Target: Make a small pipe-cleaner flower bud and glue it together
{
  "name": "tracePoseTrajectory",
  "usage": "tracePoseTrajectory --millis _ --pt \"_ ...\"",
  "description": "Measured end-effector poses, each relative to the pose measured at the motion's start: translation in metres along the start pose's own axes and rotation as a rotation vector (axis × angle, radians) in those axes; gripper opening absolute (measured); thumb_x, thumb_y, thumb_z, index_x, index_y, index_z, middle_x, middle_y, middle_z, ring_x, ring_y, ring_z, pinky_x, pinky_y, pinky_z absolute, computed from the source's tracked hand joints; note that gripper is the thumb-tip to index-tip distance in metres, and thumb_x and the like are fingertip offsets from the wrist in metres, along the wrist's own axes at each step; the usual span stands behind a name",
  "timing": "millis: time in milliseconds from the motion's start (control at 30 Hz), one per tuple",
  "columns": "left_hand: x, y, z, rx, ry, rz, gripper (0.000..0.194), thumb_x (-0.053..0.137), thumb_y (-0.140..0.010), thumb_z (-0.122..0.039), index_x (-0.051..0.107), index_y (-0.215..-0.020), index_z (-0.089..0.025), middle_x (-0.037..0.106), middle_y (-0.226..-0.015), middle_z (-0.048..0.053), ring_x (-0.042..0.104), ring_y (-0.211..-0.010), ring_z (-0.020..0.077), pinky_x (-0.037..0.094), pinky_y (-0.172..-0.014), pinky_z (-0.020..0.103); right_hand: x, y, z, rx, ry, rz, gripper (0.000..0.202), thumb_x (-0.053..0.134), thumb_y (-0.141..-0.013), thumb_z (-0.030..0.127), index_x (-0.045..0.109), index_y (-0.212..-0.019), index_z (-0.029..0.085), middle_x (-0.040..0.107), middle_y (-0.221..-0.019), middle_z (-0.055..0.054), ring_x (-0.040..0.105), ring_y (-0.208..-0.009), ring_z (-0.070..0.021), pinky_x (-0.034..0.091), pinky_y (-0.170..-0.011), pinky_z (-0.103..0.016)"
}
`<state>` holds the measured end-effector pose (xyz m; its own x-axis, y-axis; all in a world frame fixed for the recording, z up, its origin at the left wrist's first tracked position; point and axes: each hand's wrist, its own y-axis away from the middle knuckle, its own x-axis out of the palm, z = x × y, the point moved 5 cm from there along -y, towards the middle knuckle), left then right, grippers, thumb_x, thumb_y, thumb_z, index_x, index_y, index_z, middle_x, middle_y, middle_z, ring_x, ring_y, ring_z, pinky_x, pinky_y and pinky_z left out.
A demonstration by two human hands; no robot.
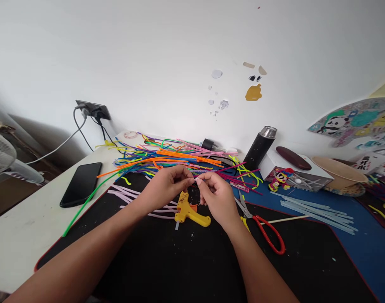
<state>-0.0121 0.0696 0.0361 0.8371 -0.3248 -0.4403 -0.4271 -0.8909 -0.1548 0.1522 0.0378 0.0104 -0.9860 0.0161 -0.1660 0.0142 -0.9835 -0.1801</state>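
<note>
My left hand (172,185) and my right hand (216,195) meet above the mat, thumbs and forefingers pinched. Between the fingertips shows a small bit of a pale pipe cleaner (195,179); most of it is hidden by the fingers. Just below lies a yellow hot glue gun (192,215) with a clear glue stick poking from its back end. Lilac pipe cleaners (124,194) are spread on the mat left of the glue gun and partly behind my left wrist. Red-handled scissors (258,223) rest half open, right of my right hand.
Many coloured pipe cleaners (167,155) are heaped behind my hands. A phone (81,184) lies at left. A black flask (260,147), a small figurine (280,180), a bowl (338,168) and several glue sticks (319,212) stand or lie at right on the blue surface.
</note>
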Motion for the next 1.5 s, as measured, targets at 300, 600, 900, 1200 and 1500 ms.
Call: tracePoseTrajectory --millis 300,600,900,1200,1500 --pt "0.005 -0.002 0.005 -0.081 0.137 0.061 0.025 0.068 -0.093 -0.043 0.068 -0.089 -0.018 0.064 -0.066 -0.002 0.055 -0.058 0.0117 0.042 -0.056 0.022 0.001 0.0 0.001 0.034 -0.086 0.012 0.03 0.07 -0.093 0.051 0.065 -0.095 0.022 0.056 -0.058 0.006 0.052 -0.045 -0.0129 0.044 -0.046 -0.025" --pt "0.007 0.0 0.003 -0.064 0.131 0.07 0.024 0.068 -0.093 -0.042 0.068 -0.087 -0.018 0.064 -0.066 -0.003 0.056 -0.06 0.0121 0.043 -0.059 0.022 0.0 0.0 0.002 0.006 -0.041 -0.002 0.023 0.067 -0.094 0.044 0.064 -0.09 0.022 0.054 -0.056 0.006 0.052 -0.046 -0.0129 0.041 -0.048 -0.025" --pt "-0.004 -0.002 0.006 -0.025 -0.123 0.033 0.023 0.067 -0.092 -0.041 0.075 -0.087 -0.02 0.071 -0.075 -0.001 0.062 -0.069 0.0158 0.045 -0.063 0.025 -0.002 0.001 0.002 -0.013 0.091 0.001 0.019 0.063 -0.095 0.038 0.06 -0.082 0.023 0.045 -0.05 0.009 0.045 -0.043 -0.0123 0.034 -0.048 -0.026" --pt "-0.007 0.006 -0.014 0.541 -0.644 -0.183 0.025 0.055 -0.103 -0.025 0.078 -0.095 -0.021 0.081 -0.09 0.006 0.074 -0.086 0.0216 0.05 -0.075 0.03 0.0 0.0 -0.002 0.015 0.169 0.078 0.012 0.063 -0.092 0.033 0.062 -0.085 0.023 0.043 -0.051 0.01 0.044 -0.043 -0.0114 0.03 -0.047 -0.026" --pt "-0.008 0.0 -0.001 0.222 -0.515 -0.026 0.021 0.06 -0.101 -0.032 0.079 -0.098 -0.023 0.082 -0.098 0.003 0.075 -0.089 0.0213 0.049 -0.077 0.028 -0.001 -0.001 -0.005 0.017 0.117 0.032 0.017 0.064 -0.095 0.037 0.063 -0.087 0.023 0.047 -0.054 0.009 0.046 -0.045 -0.0126 0.034 -0.049 -0.026"
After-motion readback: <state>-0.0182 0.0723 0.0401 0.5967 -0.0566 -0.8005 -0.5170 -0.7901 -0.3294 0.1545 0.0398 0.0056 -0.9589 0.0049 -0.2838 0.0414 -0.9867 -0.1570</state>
